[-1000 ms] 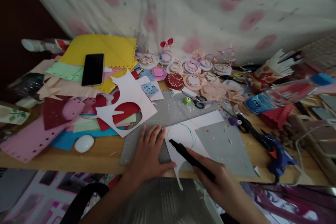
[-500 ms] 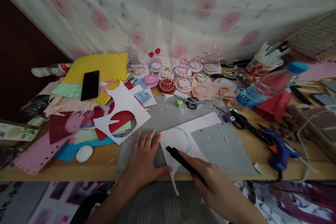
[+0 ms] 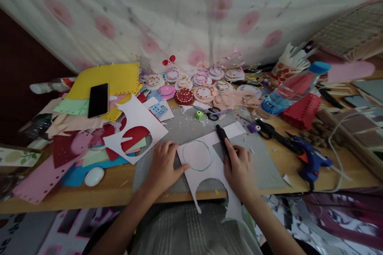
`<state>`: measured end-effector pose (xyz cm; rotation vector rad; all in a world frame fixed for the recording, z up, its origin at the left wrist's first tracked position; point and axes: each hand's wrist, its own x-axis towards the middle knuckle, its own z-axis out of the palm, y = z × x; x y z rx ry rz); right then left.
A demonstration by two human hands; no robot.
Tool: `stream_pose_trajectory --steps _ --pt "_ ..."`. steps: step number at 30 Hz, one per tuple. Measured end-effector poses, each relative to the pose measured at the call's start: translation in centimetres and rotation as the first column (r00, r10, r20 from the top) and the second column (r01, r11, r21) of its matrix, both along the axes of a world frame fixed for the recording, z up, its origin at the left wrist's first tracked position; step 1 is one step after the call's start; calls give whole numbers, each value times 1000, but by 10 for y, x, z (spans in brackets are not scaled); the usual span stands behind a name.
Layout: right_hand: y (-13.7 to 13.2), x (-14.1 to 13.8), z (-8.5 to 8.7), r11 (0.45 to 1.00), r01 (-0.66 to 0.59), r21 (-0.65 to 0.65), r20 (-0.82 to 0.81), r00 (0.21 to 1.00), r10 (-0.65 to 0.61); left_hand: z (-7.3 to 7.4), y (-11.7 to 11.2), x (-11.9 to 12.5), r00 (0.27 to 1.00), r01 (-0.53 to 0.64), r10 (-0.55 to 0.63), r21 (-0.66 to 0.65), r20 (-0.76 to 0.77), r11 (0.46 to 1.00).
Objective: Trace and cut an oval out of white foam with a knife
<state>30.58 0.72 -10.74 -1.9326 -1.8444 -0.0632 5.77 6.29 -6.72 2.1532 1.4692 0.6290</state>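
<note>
A white paper sheet (image 3: pixel 216 161) lies on the grey cutting mat (image 3: pixel 266 163), with a green hand-drawn circle (image 3: pixel 198 155) on it and a round cut-out bay at its near edge. My left hand (image 3: pixel 163 165) rests at the sheet's left edge, fingers apart, thumb on the paper just beside the circle. My right hand (image 3: pixel 241 169) is closed around a black marker-like tool (image 3: pixel 222 136), at the right side of the sheet. The tool points away from me, right of the circle; its exact kind is unclear. The sheet's near strips hang past the table edge.
Cut white paper (image 3: pixel 136 117), coloured sheets and a phone (image 3: pixel 98 100) pile up at left. Behind the mat stand several decorated paper discs (image 3: pixel 184 96), with scissors (image 3: pixel 213 114) nearby. On the right are a water bottle (image 3: pixel 277 101) and a blue glue gun (image 3: pixel 312 161).
My right hand has moved the black tool away from the circle's near left edge to the sheet's right side. The circle now shows whole. My left fingers are drawn in a little.
</note>
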Motion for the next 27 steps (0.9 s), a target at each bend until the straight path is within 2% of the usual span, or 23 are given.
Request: stream_pose_trajectory --steps 1,2,4,5,10,13,16,23,27 --pt "2 -4 0 1000 3 4 7 1000 -3 2 3 1 986 -52 67 -102 154 993" --pt "3 -8 0 1000 0 5 -1 1000 0 5 5 2 942 -90 155 -221 298 971" --pt "5 -13 2 1000 -10 17 -44 999 11 10 9 1 817 -102 325 -435 476 895" --pt "6 -15 3 999 -13 31 -70 997 16 13 9 1 773 -86 379 -509 508 856" --pt "6 -17 5 995 -78 63 -152 984 87 24 5 -6 684 78 478 -707 551 703" --pt "6 -16 5 987 -160 17 -185 970 160 23 1 -9 522 181 598 -765 607 618" --pt "6 -15 4 986 -165 -13 -190 969 160 18 -3 -7 397 205 677 -779 619 592" --pt "7 -17 7 987 -152 -46 -201 970 140 9 -7 5 276 271 764 -809 584 521" --pt "8 -17 7 986 -162 -33 -224 963 151 10 -8 0 266 284 769 -810 581 514"
